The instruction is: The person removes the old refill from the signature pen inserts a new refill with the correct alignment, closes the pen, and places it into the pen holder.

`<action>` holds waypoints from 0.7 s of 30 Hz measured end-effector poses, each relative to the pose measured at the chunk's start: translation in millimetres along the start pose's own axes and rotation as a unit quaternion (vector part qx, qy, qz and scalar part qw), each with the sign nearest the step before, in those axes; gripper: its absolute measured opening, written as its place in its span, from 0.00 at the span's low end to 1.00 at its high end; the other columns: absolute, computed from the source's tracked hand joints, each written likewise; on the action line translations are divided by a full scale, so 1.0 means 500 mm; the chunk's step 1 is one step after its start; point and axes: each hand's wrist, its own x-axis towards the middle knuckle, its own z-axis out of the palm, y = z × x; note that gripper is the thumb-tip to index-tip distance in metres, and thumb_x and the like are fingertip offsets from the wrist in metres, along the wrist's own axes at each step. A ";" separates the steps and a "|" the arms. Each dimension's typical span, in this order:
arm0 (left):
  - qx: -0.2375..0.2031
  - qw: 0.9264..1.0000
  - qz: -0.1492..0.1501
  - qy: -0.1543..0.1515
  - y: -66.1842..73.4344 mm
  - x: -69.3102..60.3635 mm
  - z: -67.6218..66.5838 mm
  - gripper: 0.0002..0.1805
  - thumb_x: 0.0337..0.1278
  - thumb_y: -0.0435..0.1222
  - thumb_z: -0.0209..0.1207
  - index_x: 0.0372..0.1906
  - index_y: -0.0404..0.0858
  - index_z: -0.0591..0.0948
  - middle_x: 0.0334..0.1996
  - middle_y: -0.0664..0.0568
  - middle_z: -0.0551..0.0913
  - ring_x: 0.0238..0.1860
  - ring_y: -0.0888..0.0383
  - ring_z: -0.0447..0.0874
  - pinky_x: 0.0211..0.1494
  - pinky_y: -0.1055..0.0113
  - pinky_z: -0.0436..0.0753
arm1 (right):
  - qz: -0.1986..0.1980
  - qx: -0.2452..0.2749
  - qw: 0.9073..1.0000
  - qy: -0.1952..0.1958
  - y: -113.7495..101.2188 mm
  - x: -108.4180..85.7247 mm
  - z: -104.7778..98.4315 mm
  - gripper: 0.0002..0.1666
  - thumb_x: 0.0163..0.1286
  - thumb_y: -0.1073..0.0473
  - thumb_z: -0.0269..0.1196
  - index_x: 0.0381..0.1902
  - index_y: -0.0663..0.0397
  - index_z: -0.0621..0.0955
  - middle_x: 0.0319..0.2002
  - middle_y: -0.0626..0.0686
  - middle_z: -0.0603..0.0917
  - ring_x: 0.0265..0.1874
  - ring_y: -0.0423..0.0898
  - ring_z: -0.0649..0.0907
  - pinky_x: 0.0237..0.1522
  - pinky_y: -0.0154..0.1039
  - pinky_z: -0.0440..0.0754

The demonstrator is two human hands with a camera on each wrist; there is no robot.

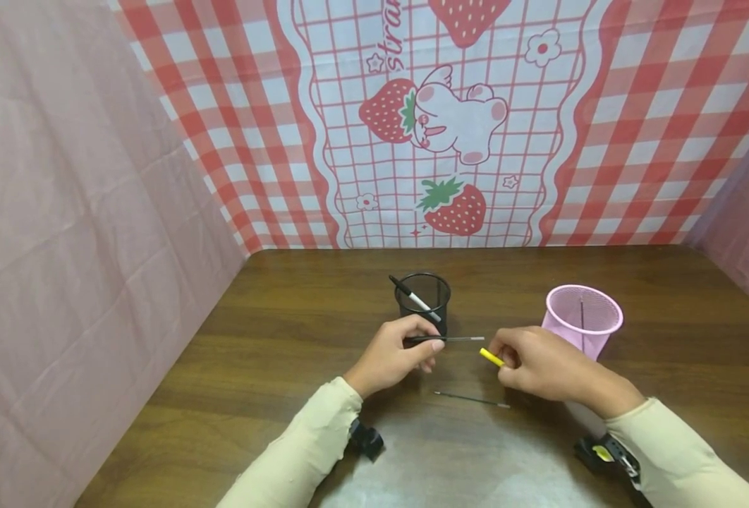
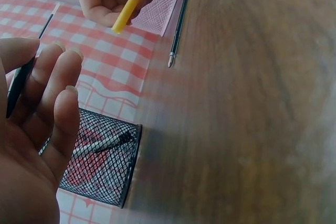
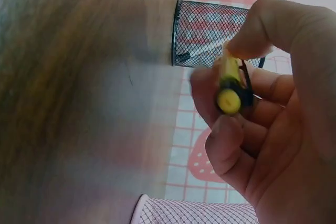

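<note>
In the head view the left hand (image 1: 395, 354) pinches a thin dark refill with a black pen part (image 1: 420, 339), its pale end pointing right. The right hand (image 1: 542, 363) grips a yellow pen piece (image 1: 491, 357), whose tip points toward the refill without touching it. The right wrist view shows the round yellow end (image 3: 229, 101) and a black clip beside it, between thumb and fingers. Another refill (image 1: 472, 399) lies on the table below the hands. Behind the left hand stands a black mesh cup (image 1: 422, 303) with a black and white marker (image 1: 417, 299) leaning in it.
A pink mesh cup (image 1: 584, 310) holding a thin dark stick stands just behind the right hand. The brown wooden table (image 1: 273, 339) meets a red and white checked cloth (image 1: 254, 141) at the back. Pink cloth (image 1: 82, 212) hangs at the left side.
</note>
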 end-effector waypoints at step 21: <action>0.000 1.000 -0.006 0.004 0.001 -0.001 -0.003 0.08 0.67 0.35 0.64 0.44 0.33 0.81 0.25 0.45 0.84 0.23 0.57 0.85 0.31 0.50 0.86 | -0.036 0.118 0.991 0.061 0.008 0.001 0.001 0.16 0.50 0.74 0.67 0.35 0.50 0.83 0.26 0.39 0.74 0.24 0.34 0.74 0.24 0.32 0.74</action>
